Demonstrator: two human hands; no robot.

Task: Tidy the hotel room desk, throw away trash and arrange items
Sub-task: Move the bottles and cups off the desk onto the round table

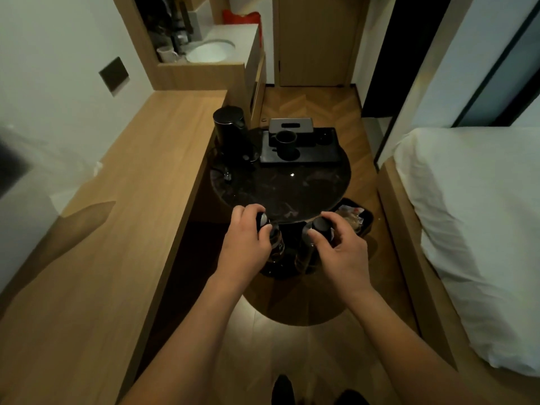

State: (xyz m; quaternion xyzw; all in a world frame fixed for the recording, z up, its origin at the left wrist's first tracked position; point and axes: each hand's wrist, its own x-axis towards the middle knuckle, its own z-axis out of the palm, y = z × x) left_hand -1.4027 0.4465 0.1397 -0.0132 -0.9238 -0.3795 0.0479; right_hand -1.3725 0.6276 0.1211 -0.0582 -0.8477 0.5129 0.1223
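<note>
Now: Two Bottles, Two Hands

Right now my left hand (244,244) grips one bottle (276,244) by its top. My right hand (340,247) grips another bottle (321,226). Both are just below the near edge of the round table (292,185). Farther back sit a kettle (229,128) and a cup (285,143) on a tray (327,154).

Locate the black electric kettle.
In the head view the black electric kettle stands at the far left edge of the round dark table, against the wooden desk, left of the black tray holding a dark mug.
</note>
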